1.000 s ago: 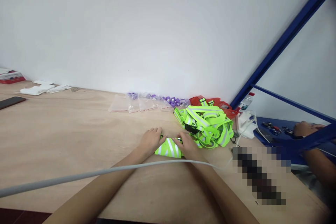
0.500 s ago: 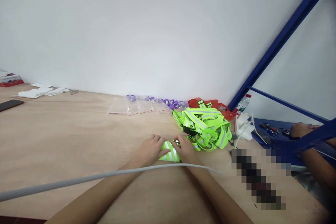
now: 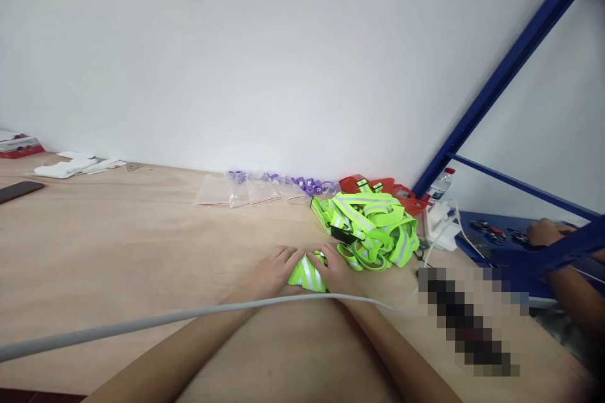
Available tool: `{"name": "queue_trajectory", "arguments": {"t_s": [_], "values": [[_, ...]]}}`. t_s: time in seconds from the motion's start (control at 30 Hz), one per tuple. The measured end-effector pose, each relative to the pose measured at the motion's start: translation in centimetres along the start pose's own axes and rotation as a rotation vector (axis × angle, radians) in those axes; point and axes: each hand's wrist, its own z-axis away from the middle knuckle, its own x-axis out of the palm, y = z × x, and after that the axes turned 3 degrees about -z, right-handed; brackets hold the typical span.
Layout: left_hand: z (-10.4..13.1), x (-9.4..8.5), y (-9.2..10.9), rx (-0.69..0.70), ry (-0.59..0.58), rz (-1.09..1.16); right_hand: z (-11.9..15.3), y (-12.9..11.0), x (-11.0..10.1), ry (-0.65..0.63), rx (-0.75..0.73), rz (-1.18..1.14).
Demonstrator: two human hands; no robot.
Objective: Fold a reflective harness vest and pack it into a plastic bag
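Note:
A small folded bundle of neon-green strap with silvery stripes (image 3: 307, 276) lies on the wooden table between my hands. My left hand (image 3: 275, 269) grips its left side, and my right hand (image 3: 332, 268) closes on its right side. Just beyond my right hand is a larger loose heap of the same green straps (image 3: 378, 227), with a black buckle part in it. The undersides of both hands and some fingertips are hidden.
Clear bags (image 3: 250, 192) and purple items (image 3: 309, 186) lie along the wall. A red bag (image 3: 397, 192), bottle (image 3: 442, 184) and white adapter (image 3: 439, 227) stand right. A grey cable (image 3: 189, 313) crosses in front. Another person's hand (image 3: 543, 233) is beyond the blue frame (image 3: 501, 75).
My left hand has shifted slightly right, its fingers now nearer my right hand over the top of the bundle. Less of the bundle's upper left shows.

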Motion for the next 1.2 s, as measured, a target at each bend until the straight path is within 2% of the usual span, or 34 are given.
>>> {"name": "queue_trajectory", "arguments": {"t_s": [0.23,0.43,0.8,0.93,1.1,1.2], "values": [[0.2,0.4,-0.3,0.085,0.026,0.015,0.4,-1.8,-0.8,-0.119,0.054,-0.156],[0.1,0.8,-0.3,0.115,0.002,0.059,0.3,-2.0,-2.0,-0.27,0.058,-0.296],[0.1,0.8,-0.2,0.117,-0.005,0.076,0.4,-1.3,-1.9,-0.191,0.042,-0.258],[0.1,0.7,0.1,0.112,-0.001,0.048,0.1,-0.9,-2.9,-0.233,0.06,-0.334],[0.2,0.2,0.5,0.106,-0.019,0.036,-0.2,0.3,-5.0,-0.238,0.223,-0.475],[0.2,0.2,0.4,0.12,-0.023,0.034,-0.4,1.1,-5.6,-0.354,0.238,-0.541]]}}
